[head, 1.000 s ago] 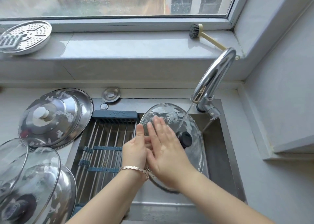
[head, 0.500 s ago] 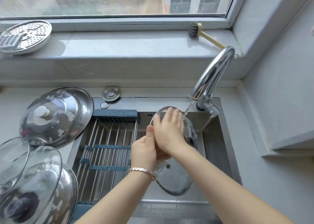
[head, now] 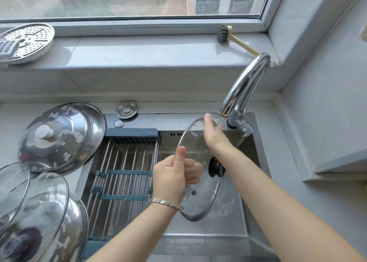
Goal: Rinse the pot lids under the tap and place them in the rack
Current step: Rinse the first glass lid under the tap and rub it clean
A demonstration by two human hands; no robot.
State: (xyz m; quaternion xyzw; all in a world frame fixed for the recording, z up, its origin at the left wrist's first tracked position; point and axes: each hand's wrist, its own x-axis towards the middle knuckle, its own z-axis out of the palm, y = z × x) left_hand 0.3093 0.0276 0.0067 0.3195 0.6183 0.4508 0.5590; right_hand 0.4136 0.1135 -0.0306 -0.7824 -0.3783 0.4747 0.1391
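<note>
A glass pot lid (head: 200,194) with a black knob (head: 216,169) stands tilted on edge over the sink, under the running tap (head: 241,89). My left hand (head: 174,174) grips its left rim, thumb up. My right hand (head: 213,132) lies flat on the lid's upper part, right at the water stream, fingers together. The roll-up rack (head: 123,168) of steel rods with blue ends spans the sink's left half and holds nothing. Soapy steel lids (head: 59,136) lie stacked on the counter at left. Glass lids (head: 35,212) are piled at the bottom left.
The steel sink (head: 228,230) lies open under the lid. A perforated steamer tray (head: 25,41) and a dish brush (head: 232,37) sit on the windowsill. A round metal cap (head: 127,108) sits behind the rack. A grey wall ledge (head: 337,162) juts out at the right.
My right hand slid up from the lid's middle to its top edge under the stream. The lid turned, so its black knob shows. My left hand kept its grip on the rim.
</note>
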